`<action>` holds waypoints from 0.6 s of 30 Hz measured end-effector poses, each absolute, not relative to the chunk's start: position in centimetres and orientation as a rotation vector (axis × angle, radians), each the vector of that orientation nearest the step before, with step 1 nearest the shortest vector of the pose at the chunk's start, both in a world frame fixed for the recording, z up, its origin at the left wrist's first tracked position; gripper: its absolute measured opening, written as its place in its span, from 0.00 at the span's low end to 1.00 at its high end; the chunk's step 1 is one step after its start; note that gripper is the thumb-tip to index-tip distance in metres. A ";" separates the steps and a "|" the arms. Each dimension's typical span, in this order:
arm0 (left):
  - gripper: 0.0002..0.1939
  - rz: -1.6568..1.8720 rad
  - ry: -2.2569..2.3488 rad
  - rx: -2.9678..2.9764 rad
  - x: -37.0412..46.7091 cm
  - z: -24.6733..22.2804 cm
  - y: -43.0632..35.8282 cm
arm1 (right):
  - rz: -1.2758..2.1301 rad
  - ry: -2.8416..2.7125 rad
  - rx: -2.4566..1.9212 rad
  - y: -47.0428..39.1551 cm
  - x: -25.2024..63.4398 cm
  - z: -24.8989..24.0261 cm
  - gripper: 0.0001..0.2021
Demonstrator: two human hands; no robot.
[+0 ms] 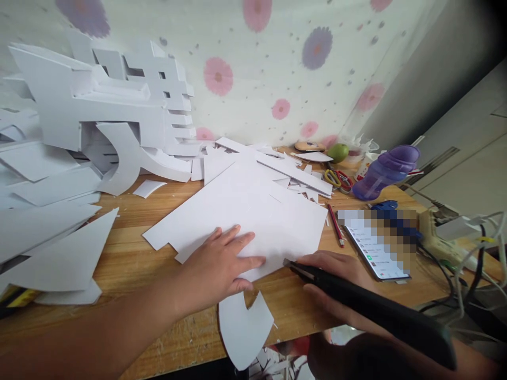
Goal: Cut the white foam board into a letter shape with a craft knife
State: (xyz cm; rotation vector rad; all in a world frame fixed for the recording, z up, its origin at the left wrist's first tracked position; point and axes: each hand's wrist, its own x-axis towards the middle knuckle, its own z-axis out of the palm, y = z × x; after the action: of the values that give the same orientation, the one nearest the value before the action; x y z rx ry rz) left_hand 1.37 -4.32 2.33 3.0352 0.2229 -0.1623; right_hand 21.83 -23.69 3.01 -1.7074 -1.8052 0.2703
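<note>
My left hand (219,266) lies flat, fingers spread, on a large white foam-board sheet (253,211) in the middle of the wooden table (130,258). My right hand (336,287) grips a long black cutting tool (372,306) whose tip touches the sheet's near right edge. A curved white offcut (243,330) hangs over the table's front edge just below my left hand.
A white foam-board model (106,100) and stacked white pieces (47,221) fill the left. On the right are a red pencil (336,225), a phone (376,253), scissors (336,179), a purple bottle (386,171), a green fruit (338,152) and a power strip with cables (451,243).
</note>
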 end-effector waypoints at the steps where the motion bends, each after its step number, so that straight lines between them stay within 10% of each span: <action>1: 0.27 -0.150 0.226 3.039 1.4 2.3 -4.4 | 0.235 -1.767 -1.725 -23.7 21.9 3.2 0.14; 18: 0.24 0.007 0.163 3.027 1.1 1.9 -4.4 | 0.222 -1.772 -1.689 -20.7 21.7 2.5 0.14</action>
State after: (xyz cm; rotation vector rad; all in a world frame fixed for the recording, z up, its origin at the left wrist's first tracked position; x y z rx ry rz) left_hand 1.13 -4.38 1.88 3.0274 0.1633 0.0074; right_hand 21.72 -20.65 2.47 -1.6887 -1.7723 0.2217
